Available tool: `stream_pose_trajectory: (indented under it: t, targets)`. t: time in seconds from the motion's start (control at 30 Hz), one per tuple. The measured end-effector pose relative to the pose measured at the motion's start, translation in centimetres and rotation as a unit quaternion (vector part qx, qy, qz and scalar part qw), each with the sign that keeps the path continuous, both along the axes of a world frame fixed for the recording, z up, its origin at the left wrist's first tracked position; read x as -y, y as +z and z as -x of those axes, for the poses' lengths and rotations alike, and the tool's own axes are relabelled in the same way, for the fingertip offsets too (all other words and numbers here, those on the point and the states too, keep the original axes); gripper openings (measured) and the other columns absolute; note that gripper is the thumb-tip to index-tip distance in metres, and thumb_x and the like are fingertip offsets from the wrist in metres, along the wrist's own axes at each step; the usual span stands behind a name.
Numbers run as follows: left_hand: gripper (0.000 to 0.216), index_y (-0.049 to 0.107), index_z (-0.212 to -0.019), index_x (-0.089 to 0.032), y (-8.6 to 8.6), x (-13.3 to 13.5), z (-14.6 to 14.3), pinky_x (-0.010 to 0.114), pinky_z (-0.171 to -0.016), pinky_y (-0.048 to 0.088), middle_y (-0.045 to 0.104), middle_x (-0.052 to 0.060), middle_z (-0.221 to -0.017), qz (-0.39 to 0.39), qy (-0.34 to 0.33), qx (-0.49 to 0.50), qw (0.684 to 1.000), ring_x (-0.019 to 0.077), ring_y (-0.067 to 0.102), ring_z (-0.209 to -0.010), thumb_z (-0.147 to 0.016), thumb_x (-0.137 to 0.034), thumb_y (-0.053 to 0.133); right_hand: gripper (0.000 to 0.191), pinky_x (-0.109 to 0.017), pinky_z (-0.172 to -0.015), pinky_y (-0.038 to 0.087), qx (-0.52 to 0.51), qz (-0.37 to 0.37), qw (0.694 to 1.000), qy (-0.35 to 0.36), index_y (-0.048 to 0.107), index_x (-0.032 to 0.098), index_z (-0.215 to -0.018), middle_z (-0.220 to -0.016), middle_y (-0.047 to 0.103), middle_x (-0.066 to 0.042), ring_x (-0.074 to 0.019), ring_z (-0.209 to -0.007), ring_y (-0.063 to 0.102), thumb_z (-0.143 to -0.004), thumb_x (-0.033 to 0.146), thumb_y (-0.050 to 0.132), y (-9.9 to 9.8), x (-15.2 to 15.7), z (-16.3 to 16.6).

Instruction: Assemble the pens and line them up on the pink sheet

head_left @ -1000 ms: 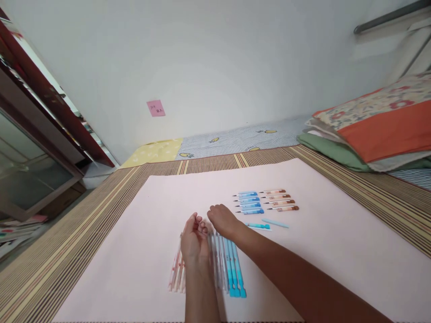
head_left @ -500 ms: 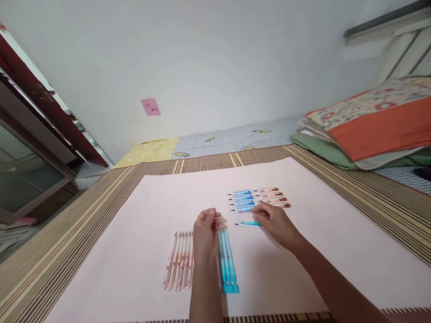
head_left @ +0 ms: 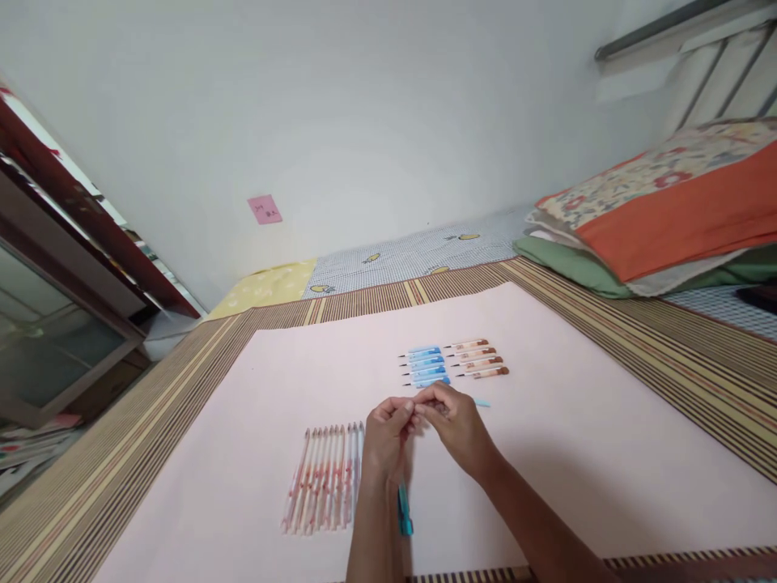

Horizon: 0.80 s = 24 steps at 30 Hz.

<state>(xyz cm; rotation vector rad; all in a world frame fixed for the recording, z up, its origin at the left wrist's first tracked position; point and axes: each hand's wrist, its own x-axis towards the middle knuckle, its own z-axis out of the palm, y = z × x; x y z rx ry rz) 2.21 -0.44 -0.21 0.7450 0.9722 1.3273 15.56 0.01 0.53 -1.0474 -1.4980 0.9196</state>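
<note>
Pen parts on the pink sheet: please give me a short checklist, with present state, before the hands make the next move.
1. Left hand and right hand meet together: ok.
2. Small part pinched between the fingertips, seated straight: cannot tell.
3. Pink barrels lying in a parallel row: ok.
4. Blue caps and brown caps in tidy rows: ok.
5. Blue barrel under the left wrist, free to reach: not ok.

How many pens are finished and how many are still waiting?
Done: two short rows of small pen parts, blue ones and brown ones. In hand: the left hand and right hand meet over one piece. Waiting: the row of clear tubes and a blue tube.
</note>
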Motion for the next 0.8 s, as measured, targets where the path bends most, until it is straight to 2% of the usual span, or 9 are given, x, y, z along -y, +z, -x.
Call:
stream_pose_trajectory:
  t: [0.17, 0.37, 0.53, 0.67, 0.8]
  targets:
    - [0.031, 0.071, -0.07, -0.01, 0.1, -0.2, -0.4, 0.018, -0.055, 0.039, 0.063, 0.003, -0.062, 0.009, -0.029, 0.026, 0.999, 0.0072, 0.053, -0.056, -0.06, -0.033, 0.089, 0.009, -0.03, -0.068, 0.052, -0.035, 0.052, 0.998, 0.01, 0.068, 0.019, -0.083, -0.077, 0.071, -0.002, -0.0189, -0.073, 0.066, -0.08, 0.026, 0.061, 0.7, -0.1, -0.8]
    - [0.028, 0.072, -0.076, -0.012, 0.0, -0.2, -0.4, 0.019, -0.057, 0.041, 0.066, 0.003, -0.065, -0.003, -0.012, 0.006, 1.0, 0.0089, 0.055, -0.058, -0.062, -0.029, 0.088, 0.01, -0.03, -0.072, 0.052, 0.002, 0.025, 1.0, 0.012, 0.067, 0.019, -0.084, -0.079, 0.072, -0.003, -0.0181, -0.075, 0.067, -0.08, 0.024, 0.059, 1.2, -0.4, -1.0]
    - [0.021, 0.075, -0.084, -0.014, 0.6, -0.1, -0.7, 0.023, -0.064, 0.045, 0.069, 0.004, -0.069, -0.068, 0.046, -0.082, 0.993, 0.012, 0.058, -0.064, -0.069, -0.027, 0.082, 0.001, -0.028, -0.065, 0.051, -0.002, 0.022, 1.0, -0.015, 0.06, 0.021, -0.079, -0.072, 0.067, 0.001, -0.0157, -0.067, 0.065, -0.079, 0.021, 0.059, 1.3, -0.5, -0.6]
    - [0.016, 0.073, -0.081, -0.014, 1.4, 0.1, -0.9, 0.024, -0.062, 0.045, 0.066, 0.003, -0.065, -0.111, 0.047, -0.154, 0.981, 0.0129, 0.057, -0.062, -0.074, -0.027, 0.078, 0.005, -0.028, -0.063, 0.052, -0.036, 0.044, 0.998, -0.012, 0.057, 0.021, -0.078, -0.069, 0.065, 0.001, -0.0162, -0.064, 0.066, -0.078, 0.022, 0.061, 1.6, -0.4, -0.4]
    - [0.018, 0.068, -0.079, -0.015, 1.5, 0.4, -1.0, 0.024, -0.059, 0.046, 0.065, 0.003, -0.065, -0.117, 0.04, -0.163, 0.979, 0.0133, 0.059, -0.059, -0.074, -0.029, 0.079, 0.002, -0.027, -0.062, 0.051, -0.021, 0.038, 0.999, -0.006, 0.059, 0.021, -0.077, -0.07, 0.065, 0.001, -0.0161, -0.064, 0.064, -0.079, 0.021, 0.06, 1.8, -0.4, -0.6]
